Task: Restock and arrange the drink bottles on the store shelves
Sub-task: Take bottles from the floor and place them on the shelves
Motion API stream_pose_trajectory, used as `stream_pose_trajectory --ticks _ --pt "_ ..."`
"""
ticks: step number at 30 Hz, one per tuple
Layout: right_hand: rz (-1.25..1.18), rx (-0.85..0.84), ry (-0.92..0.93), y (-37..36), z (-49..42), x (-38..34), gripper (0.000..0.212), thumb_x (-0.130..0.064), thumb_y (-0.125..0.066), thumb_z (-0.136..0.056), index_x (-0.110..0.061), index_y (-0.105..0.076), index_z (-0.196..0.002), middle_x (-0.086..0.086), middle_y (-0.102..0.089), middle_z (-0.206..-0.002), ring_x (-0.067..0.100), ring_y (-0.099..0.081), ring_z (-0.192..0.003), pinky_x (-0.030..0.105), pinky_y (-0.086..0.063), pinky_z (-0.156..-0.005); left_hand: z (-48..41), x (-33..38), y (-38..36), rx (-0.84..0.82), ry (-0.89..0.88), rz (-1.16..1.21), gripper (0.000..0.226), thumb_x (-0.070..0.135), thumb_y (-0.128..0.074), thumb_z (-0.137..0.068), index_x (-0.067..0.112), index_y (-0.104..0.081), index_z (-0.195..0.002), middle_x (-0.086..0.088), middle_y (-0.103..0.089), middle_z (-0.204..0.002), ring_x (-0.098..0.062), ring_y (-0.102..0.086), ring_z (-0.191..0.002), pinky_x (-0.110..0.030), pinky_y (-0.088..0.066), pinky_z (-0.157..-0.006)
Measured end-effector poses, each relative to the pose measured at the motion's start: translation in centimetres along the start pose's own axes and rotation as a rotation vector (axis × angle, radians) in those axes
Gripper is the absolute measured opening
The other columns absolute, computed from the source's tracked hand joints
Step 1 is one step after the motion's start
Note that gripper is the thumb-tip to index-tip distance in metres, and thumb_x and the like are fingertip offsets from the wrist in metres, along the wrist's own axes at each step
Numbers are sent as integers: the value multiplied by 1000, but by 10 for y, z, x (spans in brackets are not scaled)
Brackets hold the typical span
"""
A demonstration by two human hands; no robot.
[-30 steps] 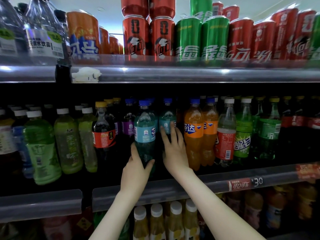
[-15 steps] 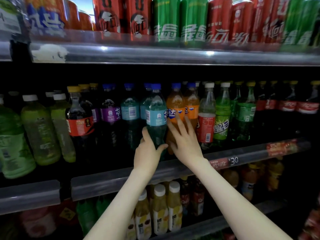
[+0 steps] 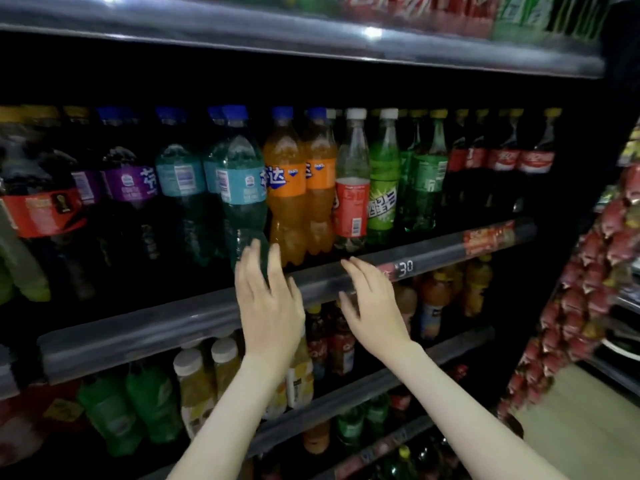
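Note:
A teal bottle with a blue cap (image 3: 242, 188) stands at the front of the middle shelf (image 3: 138, 334), beside two orange soda bottles (image 3: 287, 188). My left hand (image 3: 268, 306) is just below the teal bottle's base, fingers straight and spread, holding nothing. My right hand (image 3: 372, 303) hovers in front of the shelf rail, fingers relaxed and empty, below a clear bottle with a red label (image 3: 351, 202). Green soda bottles (image 3: 382, 188) and dark cola bottles (image 3: 502, 161) fill the row to the right.
Purple-labelled bottles (image 3: 128, 181) and a large cola bottle (image 3: 38, 202) stand on the left. The upper shelf (image 3: 311, 39) holds cans. Juice bottles (image 3: 194, 382) sit on the shelf below. A rack of red packets (image 3: 588, 306) hangs at the right.
My left hand let go of the teal bottle, and both hands drew back and down to the shelf rail. The camera came closer and turned right.

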State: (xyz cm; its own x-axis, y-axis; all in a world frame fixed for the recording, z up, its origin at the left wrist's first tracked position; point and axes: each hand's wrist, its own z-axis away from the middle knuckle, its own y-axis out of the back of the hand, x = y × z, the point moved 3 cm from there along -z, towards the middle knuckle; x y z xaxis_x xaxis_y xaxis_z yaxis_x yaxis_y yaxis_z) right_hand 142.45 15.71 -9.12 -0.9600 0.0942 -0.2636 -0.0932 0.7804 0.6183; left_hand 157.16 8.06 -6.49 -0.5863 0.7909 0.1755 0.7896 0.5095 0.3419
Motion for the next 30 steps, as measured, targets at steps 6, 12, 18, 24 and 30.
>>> stream_pose_trajectory --ticks 6,12,18,24,30 --pt "56 -237 -20 -14 60 62 71 -11 -60 -88 -19 -27 -150 5 -32 -153 19 -26 -135 36 -27 -108 101 19 -37 -250 -242 -80 48 0 -57 -82 6 -47 -128 -24 -36 -136 -38 -39 -123 -51 -37 -106" --pt "38 -466 -188 -22 89 131 67 -19 -48 -96 -21 -12 -153 0 -10 -160 20 -13 -144 34 -22 -113 138 36 -77 -853 97 -291 78 10 -88 -46 2 -62 -119 -29 -54 -124 -45 -54 -110 -57 -49 -89" --pt "-14 -469 -412 -15 95 221 69 -18 -51 -96 -15 -11 -152 5 -15 -157 23 -15 -143 35 -29 -109 153 99 -122 -928 154 -214 74 17 -90 -52 4 -62 -120 -27 -55 -124 -43 -59 -109 -50 -52 -84" --pt "-173 -466 -660 -25 88 292 83 -15 -61 -92 -9 -4 -151 13 -17 -155 31 -16 -141 36 -29 -109 164 160 -168 -1007 293 48 67 27 -46 -99 26 -6 -152 -7 -3 -159 -28 -18 -144 -35 -32 -112" --pt "-527 -351 -828 -53 68 324 90 -5 -71 -81 -10 -14 -150 15 -41 -142 33 -42 -131 35 -39 -101 136 186 -232 -1017 306 17 66 13 -38 -99 39 -5 -151 -15 1 -158 -35 -23 -140 -32 -45 -96"
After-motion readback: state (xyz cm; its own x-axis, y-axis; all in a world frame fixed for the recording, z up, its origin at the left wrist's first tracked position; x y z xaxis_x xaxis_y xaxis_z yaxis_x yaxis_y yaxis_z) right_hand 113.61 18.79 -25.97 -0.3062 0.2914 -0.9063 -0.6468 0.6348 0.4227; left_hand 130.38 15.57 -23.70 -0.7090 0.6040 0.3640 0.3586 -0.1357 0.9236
